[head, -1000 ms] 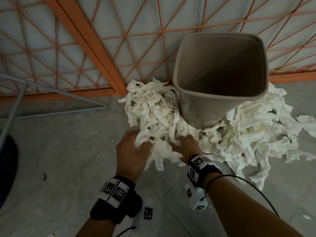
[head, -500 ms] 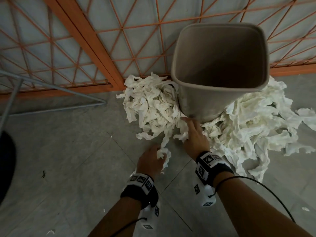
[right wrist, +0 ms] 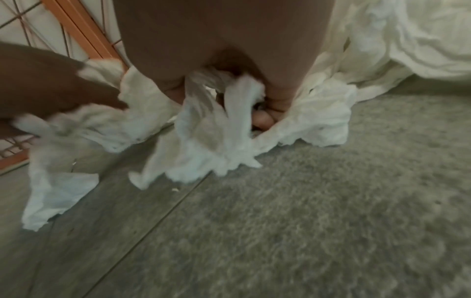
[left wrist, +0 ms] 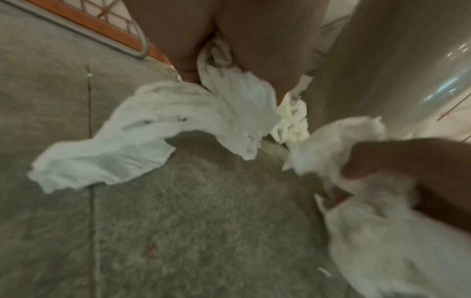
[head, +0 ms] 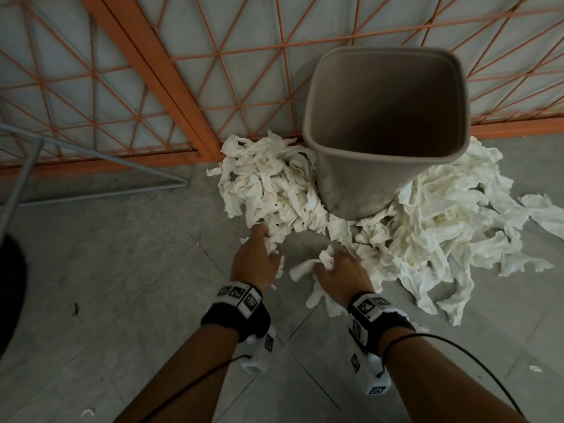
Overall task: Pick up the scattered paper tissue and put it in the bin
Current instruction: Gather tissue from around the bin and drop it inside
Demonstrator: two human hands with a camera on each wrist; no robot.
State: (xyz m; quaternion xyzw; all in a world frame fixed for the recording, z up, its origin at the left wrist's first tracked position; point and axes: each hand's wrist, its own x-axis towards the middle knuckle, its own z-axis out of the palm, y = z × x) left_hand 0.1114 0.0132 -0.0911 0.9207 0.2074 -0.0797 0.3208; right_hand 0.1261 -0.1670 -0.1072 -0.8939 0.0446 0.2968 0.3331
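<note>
A: What are the hands holding?

B: The left hand (head: 254,264) has its fingers curled round a bunch of white tissue (left wrist: 178,125); the left wrist view shows the paper squeezed between thumb and fingers, with a long strip trailing over the floor (head: 122,285). The right hand (head: 341,274) is clenched on its own wad of tissue (right wrist: 216,129), with torn ends hanging from between the fingers.

A: How close are the hands to each other?

B: Near, side by side, low over the grey tiles, with a bare patch of floor between them. Each wrist carries a black band with printed markers.

A: And the rest of the paper?

B: It lies heaped on the floor around the foot of the bin (head: 360,184): one mound (head: 268,184) on its left, touching the wall of the bin, and a wider spread (head: 442,227) on its right, with loose pieces trailing outward. The left hand is at the near edge of the left mound.

A: The bin itself?

B: Upright, beige; no paper shows inside it. It stands against an orange lattice fence (head: 152,56).
</note>
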